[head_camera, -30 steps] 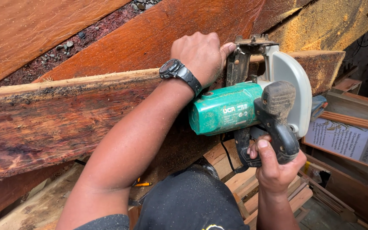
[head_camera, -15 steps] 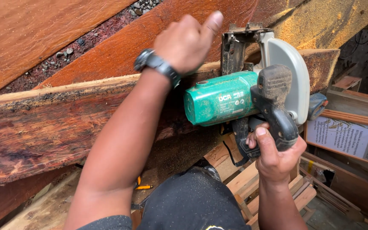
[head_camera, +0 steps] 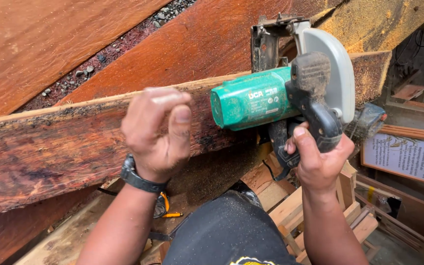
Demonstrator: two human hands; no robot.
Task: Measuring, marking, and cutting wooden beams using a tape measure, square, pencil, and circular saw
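Right hand [head_camera: 320, 164] grips circular saw [head_camera: 290, 93] on plank [head_camera: 74, 147]; left hand [head_camera: 155, 130] clenched empty.

Gravel [head_camera: 94, 66] lies between two reddish boards. A framed sheet [head_camera: 406, 157] leans at right. Pale wood offcuts [head_camera: 290, 211] are stacked below.
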